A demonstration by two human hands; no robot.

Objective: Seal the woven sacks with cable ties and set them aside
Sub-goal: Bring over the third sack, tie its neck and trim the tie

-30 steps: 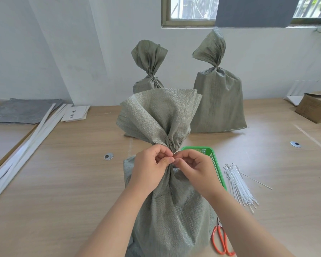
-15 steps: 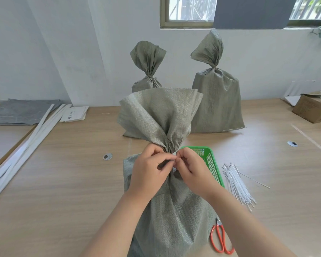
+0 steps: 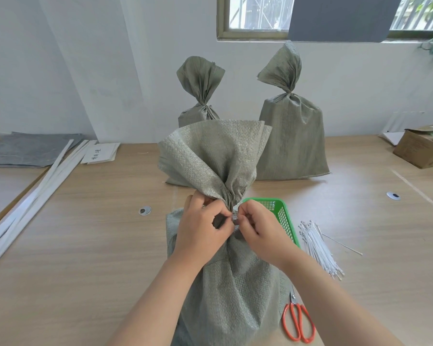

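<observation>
Woven sack (image 3: 231, 298) upright on the surface (image 3: 85, 245), just beside the green basket (image 3: 282, 214): left hand (image 3: 202, 233) and right hand (image 3: 263, 231) remain at its gathered neck, each grip narrow, pinching the fabric as before.

The wooden table (image 3: 98, 245) carries a near sack (image 3: 230, 295), with a left tied sack (image 3: 198, 116) and a right tied sack (image 3: 291, 141) standing further back. Right of the near sack lie a green basket (image 3: 280, 216), white cable ties (image 3: 318, 248) and orange scissors (image 3: 298, 323). White strips (image 3: 35, 196) and a grey sheet (image 3: 28, 151) lie far left, and a cardboard box (image 3: 420, 151) far right.
</observation>
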